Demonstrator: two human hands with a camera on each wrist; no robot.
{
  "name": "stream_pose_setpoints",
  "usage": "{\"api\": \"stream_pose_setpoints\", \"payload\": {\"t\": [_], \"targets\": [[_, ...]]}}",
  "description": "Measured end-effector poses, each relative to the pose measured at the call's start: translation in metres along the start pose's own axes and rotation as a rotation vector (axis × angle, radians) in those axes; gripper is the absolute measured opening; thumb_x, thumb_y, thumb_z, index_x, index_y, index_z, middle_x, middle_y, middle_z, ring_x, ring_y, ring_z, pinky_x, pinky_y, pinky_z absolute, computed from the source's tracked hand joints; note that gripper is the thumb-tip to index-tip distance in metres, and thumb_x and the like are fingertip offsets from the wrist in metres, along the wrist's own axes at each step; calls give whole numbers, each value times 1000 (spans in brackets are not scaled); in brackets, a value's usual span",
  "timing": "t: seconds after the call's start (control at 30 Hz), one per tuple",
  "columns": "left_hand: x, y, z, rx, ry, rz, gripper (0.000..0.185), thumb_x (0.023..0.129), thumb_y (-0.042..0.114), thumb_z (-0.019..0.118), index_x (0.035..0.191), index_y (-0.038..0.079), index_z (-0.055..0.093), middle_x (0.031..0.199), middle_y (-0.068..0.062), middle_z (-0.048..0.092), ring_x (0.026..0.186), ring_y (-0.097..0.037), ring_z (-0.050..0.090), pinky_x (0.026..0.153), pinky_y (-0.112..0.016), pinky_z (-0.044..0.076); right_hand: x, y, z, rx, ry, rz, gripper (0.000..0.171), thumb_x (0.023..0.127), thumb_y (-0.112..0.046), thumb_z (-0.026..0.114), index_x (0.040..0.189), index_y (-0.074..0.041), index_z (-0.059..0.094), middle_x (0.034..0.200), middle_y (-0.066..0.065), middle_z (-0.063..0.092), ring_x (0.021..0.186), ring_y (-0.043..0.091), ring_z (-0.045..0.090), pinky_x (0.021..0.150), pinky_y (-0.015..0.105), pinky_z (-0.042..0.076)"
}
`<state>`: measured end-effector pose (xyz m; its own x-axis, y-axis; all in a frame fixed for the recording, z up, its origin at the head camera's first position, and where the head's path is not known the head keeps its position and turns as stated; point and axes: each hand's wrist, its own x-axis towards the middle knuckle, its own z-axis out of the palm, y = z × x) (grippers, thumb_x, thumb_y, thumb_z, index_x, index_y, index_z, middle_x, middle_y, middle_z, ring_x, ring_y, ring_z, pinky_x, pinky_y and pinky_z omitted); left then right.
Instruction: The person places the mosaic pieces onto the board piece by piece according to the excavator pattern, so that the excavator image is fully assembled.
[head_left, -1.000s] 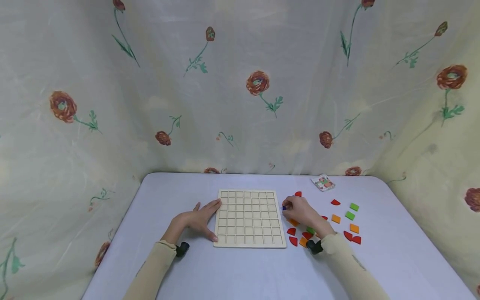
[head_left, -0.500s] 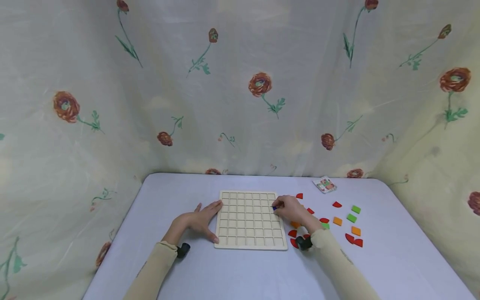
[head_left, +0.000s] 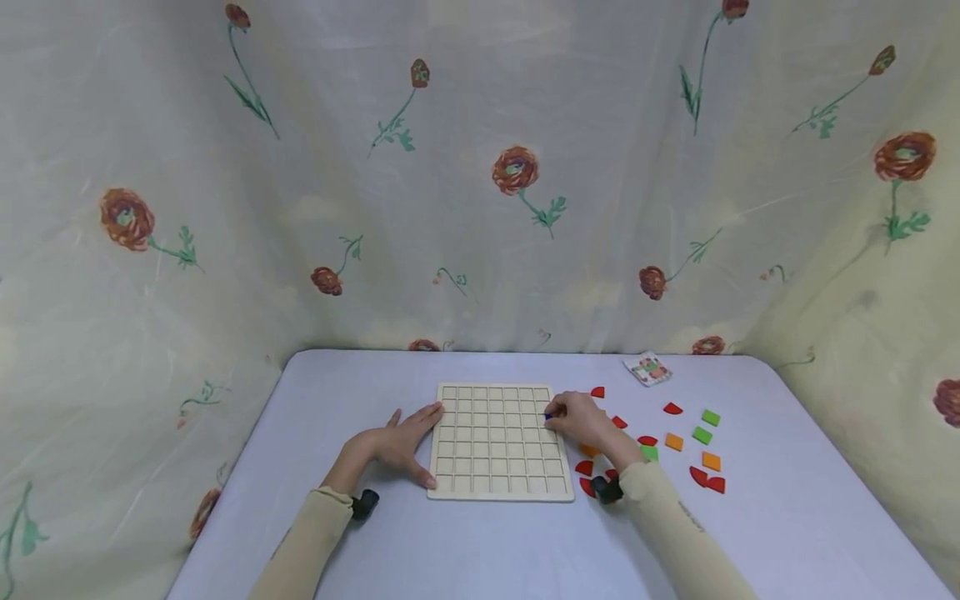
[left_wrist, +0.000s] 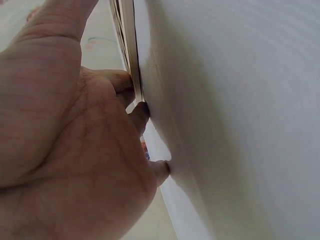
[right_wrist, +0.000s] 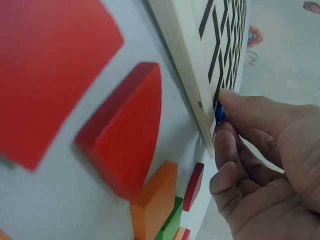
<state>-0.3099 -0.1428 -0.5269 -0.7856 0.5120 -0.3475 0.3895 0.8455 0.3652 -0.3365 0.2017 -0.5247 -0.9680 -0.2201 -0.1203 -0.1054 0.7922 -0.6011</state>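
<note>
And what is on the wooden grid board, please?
Visible cells look bare; the left grip touches the left edge. The right grip, pinching a blue piece, hides part of the right column.

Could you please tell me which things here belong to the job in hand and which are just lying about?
In the job:
gridded board, touched by the left hand
blue piece, pinched by the right hand
probably red quarter-circle pieces, orange tiles and green tiles

Just lying about:
patterned card, perhaps: it lies untouched
flowered curtain

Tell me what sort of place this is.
Probably a curtained-off tabletop spot for a puzzle or game: flowered fabric hangs behind a white table bearing a gridded board and loose coloured pieces.
</note>
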Motion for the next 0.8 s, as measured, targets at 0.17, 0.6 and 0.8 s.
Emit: {"api": "stream_pose_setpoints", "payload": {"t": [0.17,0.6,0.8], "targets": [[0,1,0,0,1,5,125,65,65,78,156,12,10,164,-3,4,152,-24,4,119,-60,2,-4,0,-1,1,11,9,18,85,-16,74,101,-9,70,88,3,61,83,19,52,73,27,48],[-2,2,0,-16,-6,1,125,65,64,79,156,12,10,165,-2,3,152,-24,4,119,-59,0,-26,17,-29,18,23,-26,25,85,-19,74,106,-7,66,88,3,60,79,18,52,66,25,46],[-4,3,-2,-24,0,9,124,66,61,80,156,10,11,164,-4,3,151,-26,4,119,-60,0,-52,42,-62,18,29,9,32,85,-19,73,111,-3,62,92,6,59,84,20,50,67,27,47]]}}
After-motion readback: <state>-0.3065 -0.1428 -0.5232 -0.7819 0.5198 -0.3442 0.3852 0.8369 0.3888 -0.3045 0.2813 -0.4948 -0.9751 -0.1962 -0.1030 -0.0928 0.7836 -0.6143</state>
